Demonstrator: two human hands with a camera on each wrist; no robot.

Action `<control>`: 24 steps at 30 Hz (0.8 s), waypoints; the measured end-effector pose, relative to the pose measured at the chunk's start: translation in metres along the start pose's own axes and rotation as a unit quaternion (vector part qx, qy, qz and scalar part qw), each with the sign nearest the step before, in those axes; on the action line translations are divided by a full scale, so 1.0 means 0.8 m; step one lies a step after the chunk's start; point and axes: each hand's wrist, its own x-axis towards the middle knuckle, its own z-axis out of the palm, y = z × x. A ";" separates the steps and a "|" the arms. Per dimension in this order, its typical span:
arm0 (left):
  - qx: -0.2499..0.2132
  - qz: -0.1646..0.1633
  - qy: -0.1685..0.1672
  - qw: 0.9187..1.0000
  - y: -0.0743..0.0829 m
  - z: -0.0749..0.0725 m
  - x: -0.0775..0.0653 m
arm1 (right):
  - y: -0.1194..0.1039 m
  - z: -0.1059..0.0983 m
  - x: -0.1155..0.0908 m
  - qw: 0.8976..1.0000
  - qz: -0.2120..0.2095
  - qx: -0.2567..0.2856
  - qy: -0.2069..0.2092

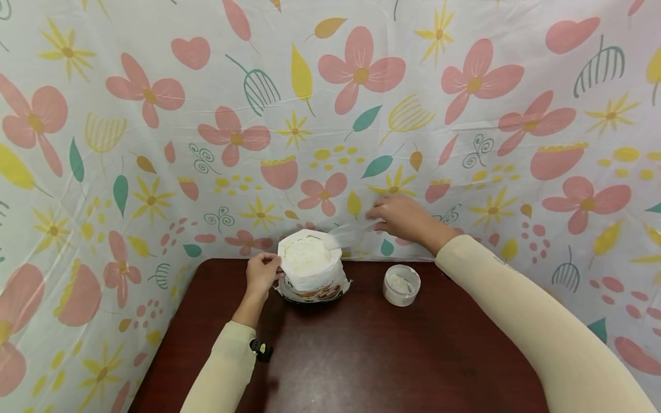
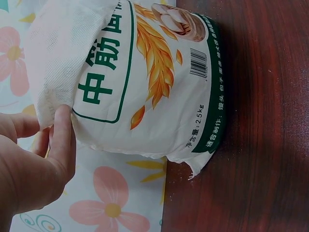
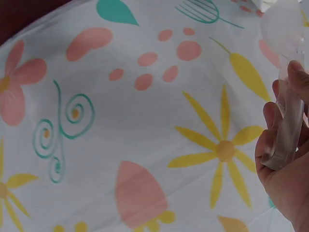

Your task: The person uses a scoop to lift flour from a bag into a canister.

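A white woven flour bag [image 1: 310,276] stands upright on the table, its top folded open and white flour [image 1: 307,253] showing inside. Green lettering, wheat ears and "2.5kg" are printed on the bag [image 2: 159,96] in the left wrist view. My left hand [image 1: 262,274] pinches the folded rim at the bag's left side between thumb and fingers. With my right hand [image 1: 405,219] I grip the handle of a translucent plastic spoon [image 3: 284,29], raised right of the bag. The spoon's bowl is near the bag's right rim; whether it carries flour cannot be made out.
A clear round tub [image 1: 401,285] with some white powder in it stands on the dark red-brown table [image 1: 361,355], right of the bag. Close behind the table hangs a flower-patterned curtain [image 1: 330,143]. A dark band [image 1: 261,350] is on my left wrist.
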 end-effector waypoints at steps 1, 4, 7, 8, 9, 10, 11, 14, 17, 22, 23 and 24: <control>0.001 0.000 -0.001 1.000 0.000 0.000 0.000 | -0.001 -0.001 0.003 1.000 -0.004 -0.009 -0.005; 0.003 0.003 -0.006 1.000 0.001 0.002 -0.001 | -0.004 -0.004 0.012 0.999 -0.006 -0.027 -0.025; 0.004 0.006 -0.008 1.000 0.003 0.003 -0.002 | -0.008 -0.006 0.018 0.998 -0.008 -0.041 -0.044; 0.003 0.005 -0.006 1.000 0.003 0.003 -0.003 | -0.009 -0.006 0.020 0.998 -0.009 -0.045 -0.049; 0.002 0.005 -0.005 1.000 0.004 0.002 -0.003 | -0.011 -0.006 0.023 0.997 -0.010 -0.050 -0.053; 0.002 0.005 -0.004 1.000 0.004 0.002 -0.004 | -0.012 -0.006 0.025 0.997 -0.011 -0.053 -0.057; 0.002 0.004 -0.003 1.000 0.004 0.002 -0.004 | -0.013 -0.006 0.026 0.996 -0.013 -0.056 -0.061; 0.003 0.004 -0.004 1.000 0.003 0.000 -0.004 | -0.017 -0.005 0.032 0.995 -0.009 -0.061 -0.072; 0.003 0.005 -0.005 1.000 0.002 -0.001 -0.003 | -0.020 -0.004 0.039 0.995 -0.008 -0.066 -0.079; 0.004 0.004 -0.005 1.000 0.001 -0.002 -0.001 | -0.026 -0.003 0.051 0.993 -0.001 -0.080 -0.090; 0.004 0.005 -0.005 1.000 0.001 -0.002 0.000 | -0.027 -0.002 0.053 0.992 0.002 -0.081 -0.093; 0.004 0.005 -0.005 1.000 0.001 -0.002 0.000 | -0.028 -0.002 0.055 0.992 0.004 -0.082 -0.095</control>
